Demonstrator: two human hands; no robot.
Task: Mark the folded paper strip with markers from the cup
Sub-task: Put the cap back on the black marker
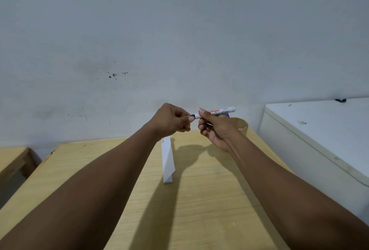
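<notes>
Both hands raised above the table [199, 209]. Right hand [216, 127] grips the white barrel of a marker [219, 111], held level. Left hand [171, 118] pinches the marker's black cap end. Folded paper strip [167, 159] lies flat on the table below the left hand. Cup [241, 124] stands just behind the right hand, partly hidden.

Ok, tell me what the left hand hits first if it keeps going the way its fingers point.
The left hand points right, at the marker whose dark end it already pinches; straight on, it would probably meet the right hand holding the barrel.
</notes>
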